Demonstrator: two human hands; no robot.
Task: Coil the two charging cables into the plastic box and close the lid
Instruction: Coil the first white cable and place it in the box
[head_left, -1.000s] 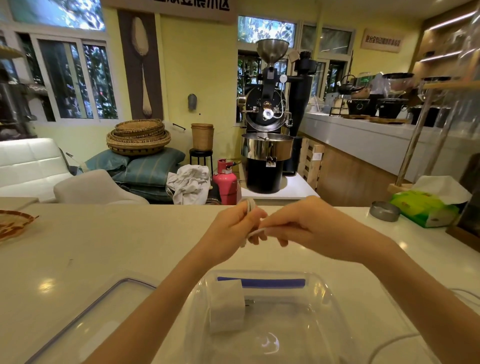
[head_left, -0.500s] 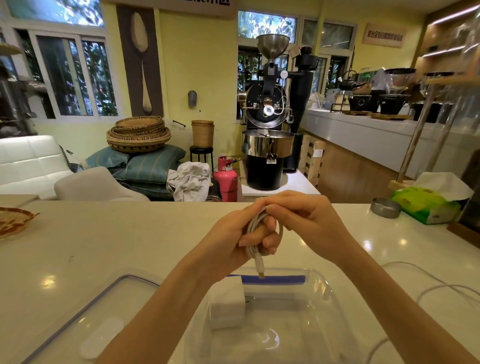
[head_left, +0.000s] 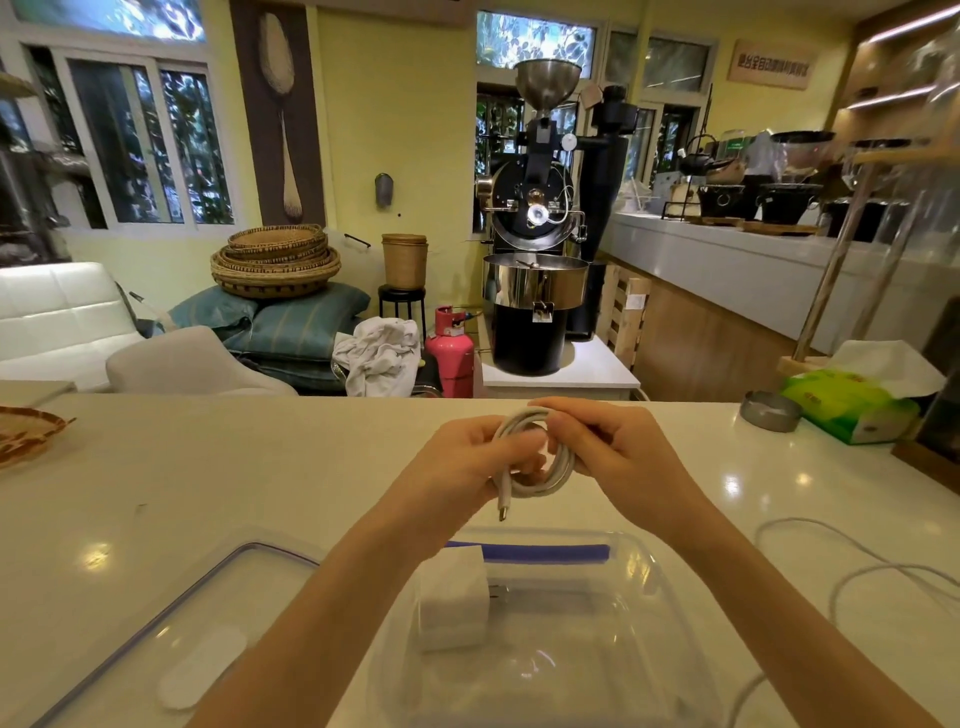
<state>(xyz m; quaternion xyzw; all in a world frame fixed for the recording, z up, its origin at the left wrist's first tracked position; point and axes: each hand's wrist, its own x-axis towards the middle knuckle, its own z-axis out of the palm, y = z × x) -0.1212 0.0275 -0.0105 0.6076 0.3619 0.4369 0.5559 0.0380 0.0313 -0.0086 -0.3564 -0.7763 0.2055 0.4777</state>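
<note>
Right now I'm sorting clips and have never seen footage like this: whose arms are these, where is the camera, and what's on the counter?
The camera sits on a person's head, looking forward and down, so the two bare arms are theirs. The left hand and right hand together hold a coiled white cable, its plug hanging down. Below, on the white counter, stands an open clear plastic box with a white charger block inside. Its lid lies at left; a second loose cable lies at right.

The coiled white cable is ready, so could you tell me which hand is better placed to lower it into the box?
Probably the left hand: it grips the coiled cable directly above the open box.
</note>
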